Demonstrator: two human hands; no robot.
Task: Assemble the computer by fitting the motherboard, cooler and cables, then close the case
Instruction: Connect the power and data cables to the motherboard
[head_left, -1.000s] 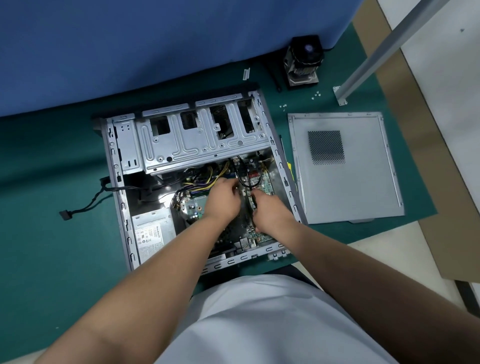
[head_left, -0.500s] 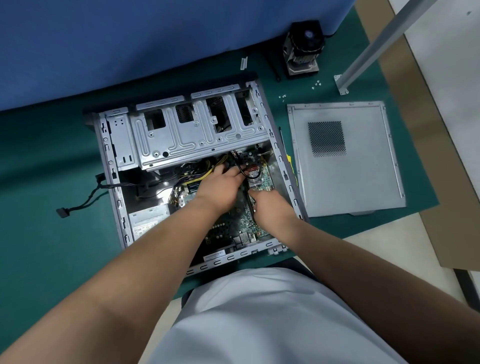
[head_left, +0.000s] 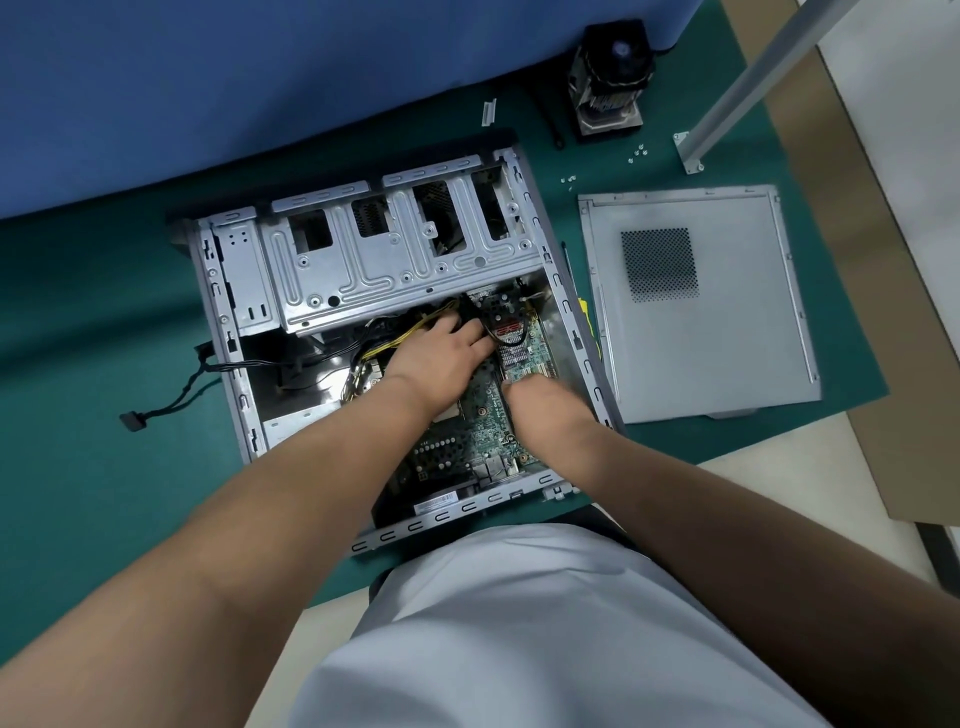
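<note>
Both hands are down inside the open case, on the motherboard. My left hand lies with fingers stretched forward, tips among the yellow and black cables just under the drive cage; whether that grip has caught a cable I cannot tell. My right hand sits just beside it at the board's right edge, fingers tucked under and hidden, so I cannot tell whether its grip is closed on anything. I judge the step to be seating the board and clearing cables off it. To do it well I should sweep the cables away from my left grip toward the cage, press the board flat and evenly, and keep wires out from underneath. Beyond my right grip the side panel lies flat on the green surface; the cooler stands further off, with loose screws beside it, not yet fitted
</note>
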